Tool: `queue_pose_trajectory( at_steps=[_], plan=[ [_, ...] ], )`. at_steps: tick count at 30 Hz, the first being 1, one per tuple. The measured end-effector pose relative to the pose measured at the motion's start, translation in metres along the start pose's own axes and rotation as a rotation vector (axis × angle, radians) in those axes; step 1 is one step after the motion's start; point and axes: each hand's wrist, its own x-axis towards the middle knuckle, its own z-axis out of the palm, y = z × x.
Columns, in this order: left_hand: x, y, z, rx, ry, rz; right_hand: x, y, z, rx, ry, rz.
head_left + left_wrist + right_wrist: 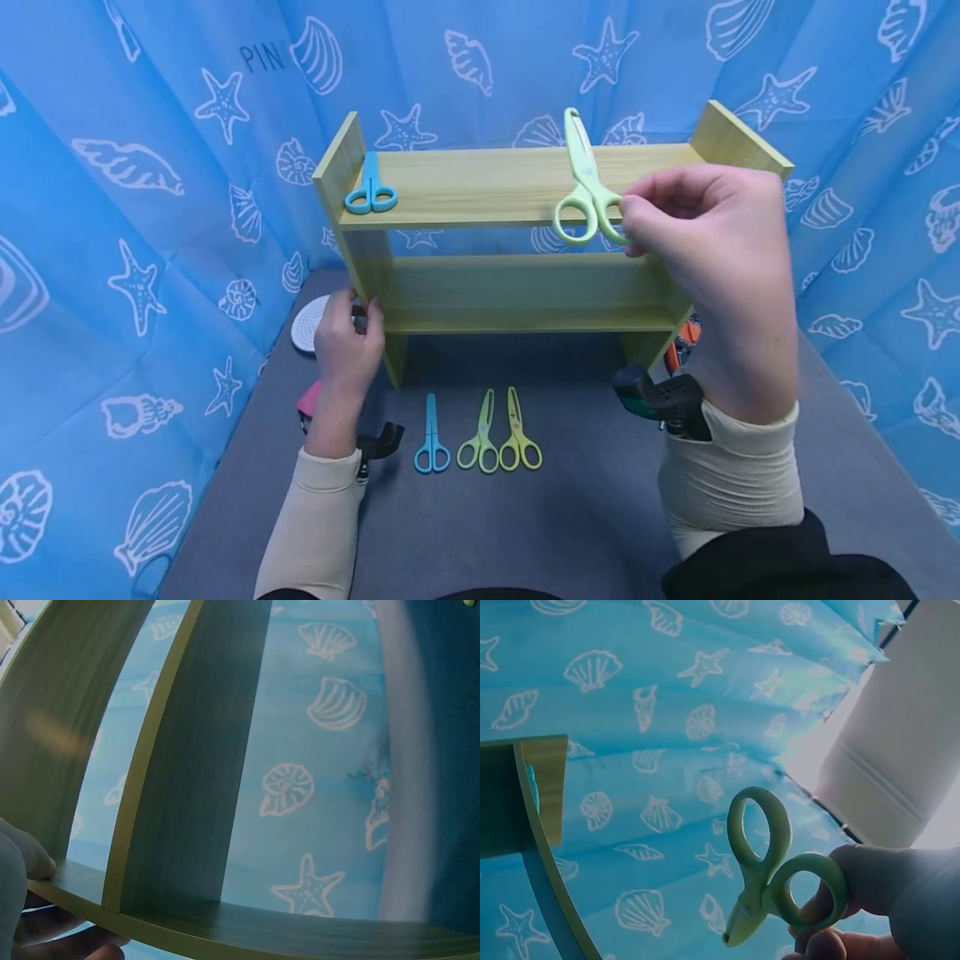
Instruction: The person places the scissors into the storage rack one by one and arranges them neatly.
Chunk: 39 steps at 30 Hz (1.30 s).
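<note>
My right hand [716, 217] pinches one handle ring of light green scissors [583, 167], held up in front of the top board of a wooden shelf [510, 179]. Their blades point upward in the head view. In the right wrist view, thumb and fingertips meet on a ring of the scissors [761, 862]. My left hand [348, 342] grips the shelf's left side panel, thumb inside and fingers outside, as the left wrist view shows at the panel edge [112, 919]. Blue scissors [371, 187] lie at the top board's left end.
On the grey table in front of the shelf lie blue scissors [431, 437], green scissors [482, 437] and yellow scissors [517, 433]. A white perforated round object [306, 325] and a pink item [308, 398] are left of the shelf. An orange-and-black object [681, 340] sits at right. A blue curtain [187, 250] hangs behind.
</note>
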Motion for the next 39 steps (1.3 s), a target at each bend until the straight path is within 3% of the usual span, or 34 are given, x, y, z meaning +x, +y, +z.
queue_pose_trajectory(
  at_steps=[7,16,20,25,33,39],
  plan=[
    [0.000,-0.001,0.000,0.015,-0.004,0.004,0.027,-0.010,0.036,-0.094,-0.094,-0.049],
    [0.002,-0.001,-0.001,0.004,-0.004,-0.007,0.064,-0.015,0.090,-0.161,-0.259,0.047],
    [0.002,-0.002,-0.001,-0.010,-0.002,-0.009,0.079,-0.012,0.115,-0.268,-0.324,0.111],
    [0.001,-0.001,-0.001,-0.004,-0.007,-0.004,0.091,-0.004,0.141,-0.404,-0.365,0.079],
    [0.000,0.000,-0.001,0.002,-0.017,-0.003,0.092,0.002,0.151,-0.588,-0.383,0.018],
    [0.001,-0.001,-0.001,0.006,-0.023,-0.006,0.083,0.000,0.134,-0.524,-0.398,0.000]
  ],
)
